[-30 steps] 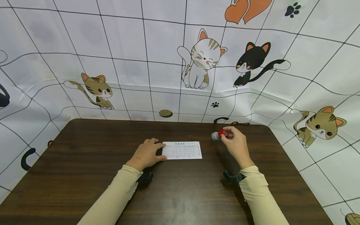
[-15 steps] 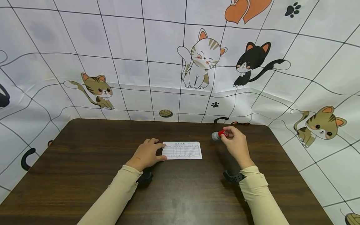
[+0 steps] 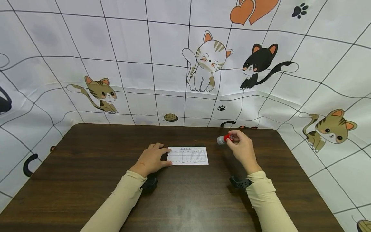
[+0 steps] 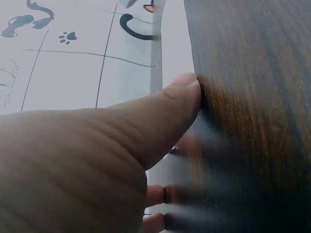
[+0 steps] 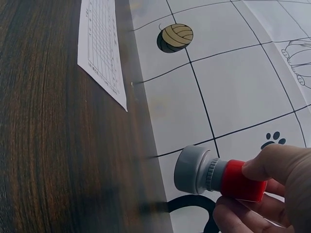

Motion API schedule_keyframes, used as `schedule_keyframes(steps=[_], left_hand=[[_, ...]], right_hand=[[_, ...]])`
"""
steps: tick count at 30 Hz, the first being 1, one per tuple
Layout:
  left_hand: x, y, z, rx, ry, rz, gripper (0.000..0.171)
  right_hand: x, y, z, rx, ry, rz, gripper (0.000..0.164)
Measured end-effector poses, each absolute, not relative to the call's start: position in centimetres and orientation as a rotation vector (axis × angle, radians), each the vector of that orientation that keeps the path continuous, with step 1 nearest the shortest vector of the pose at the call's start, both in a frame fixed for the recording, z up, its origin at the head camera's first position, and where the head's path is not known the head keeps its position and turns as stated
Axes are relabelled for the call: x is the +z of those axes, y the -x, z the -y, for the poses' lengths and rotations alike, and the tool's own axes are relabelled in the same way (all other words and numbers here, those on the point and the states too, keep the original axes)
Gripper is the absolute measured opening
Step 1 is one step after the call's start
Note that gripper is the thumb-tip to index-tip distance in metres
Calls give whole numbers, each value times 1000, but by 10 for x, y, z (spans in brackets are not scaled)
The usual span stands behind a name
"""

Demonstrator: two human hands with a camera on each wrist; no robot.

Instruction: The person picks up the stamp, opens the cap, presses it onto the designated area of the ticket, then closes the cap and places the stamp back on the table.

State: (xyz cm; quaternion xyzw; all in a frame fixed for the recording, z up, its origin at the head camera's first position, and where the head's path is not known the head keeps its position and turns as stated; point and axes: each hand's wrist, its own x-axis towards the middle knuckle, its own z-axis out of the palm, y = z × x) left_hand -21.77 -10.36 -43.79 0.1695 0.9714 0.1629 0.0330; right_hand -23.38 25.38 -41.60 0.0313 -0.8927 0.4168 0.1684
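As my spread left hand (image 3: 150, 158) seemingly steadies paper (image 3: 188, 156), my right hand (image 3: 243, 149) pinches the red-and-grey cylinder (image 5: 217, 174), likely needing aim next

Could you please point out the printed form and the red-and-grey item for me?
Printed form (image 3: 187, 156): head view, on the middle of its printed grid.
Red-and-grey item (image 5: 218, 174): right wrist view, on its grey neck.
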Motion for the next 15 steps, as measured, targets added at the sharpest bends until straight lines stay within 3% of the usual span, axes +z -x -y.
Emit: schedule_keyframes(steps=[15], left_hand=[[-438,218,105,514,-527,-2978,63]], right_hand=[[-410,236,-249,1207,-140,2494,28]])
